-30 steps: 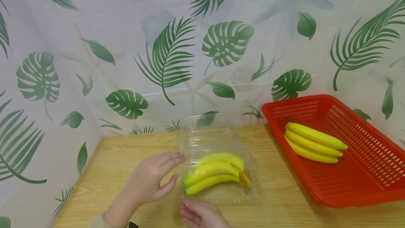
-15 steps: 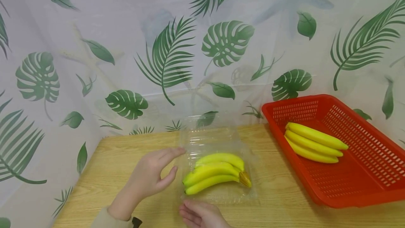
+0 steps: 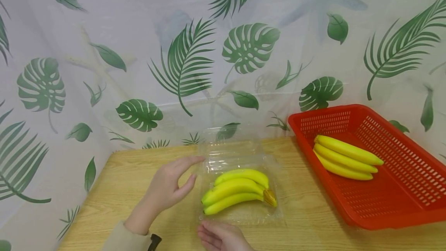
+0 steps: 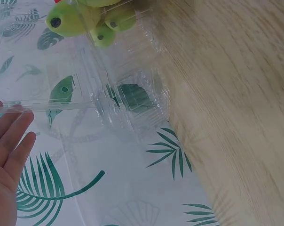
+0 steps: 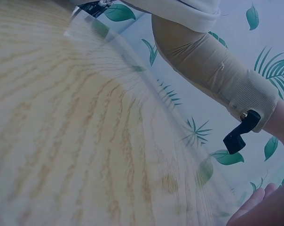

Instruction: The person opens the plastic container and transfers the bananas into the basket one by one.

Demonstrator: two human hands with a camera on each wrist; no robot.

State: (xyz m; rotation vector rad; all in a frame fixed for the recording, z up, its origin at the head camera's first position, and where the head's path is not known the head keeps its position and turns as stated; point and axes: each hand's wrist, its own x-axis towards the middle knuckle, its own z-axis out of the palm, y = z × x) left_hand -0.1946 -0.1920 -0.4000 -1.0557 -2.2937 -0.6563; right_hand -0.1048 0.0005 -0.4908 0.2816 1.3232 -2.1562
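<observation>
A bunch of yellow bananas (image 3: 237, 195) with green tips lies in the base of a clear plastic clamshell box (image 3: 240, 220). Its transparent lid (image 3: 231, 150) is folded back toward the wall. My left hand (image 3: 168, 183) is at the lid's left side, fingers extended and thumb apart. In the left wrist view the left fingers (image 4: 14, 136) meet the lid's edge. My right hand (image 3: 226, 236) is at the base's near left corner, its fingers loosely bent; whether it grips the edge is unclear. Only part of that hand (image 5: 264, 207) enters the right wrist view.
A red perforated plastic basket (image 3: 390, 200) stands on the right of the wooden table (image 3: 129, 177), with another bunch of bananas (image 3: 346, 158) inside. A leaf-printed cloth (image 3: 195, 69) hangs behind the table. The left sleeve carries a black strap (image 3: 154, 241).
My left hand has slid a little away from me along the box's left side, toward the lid. The right hand, the box and the bananas have stayed in place.
</observation>
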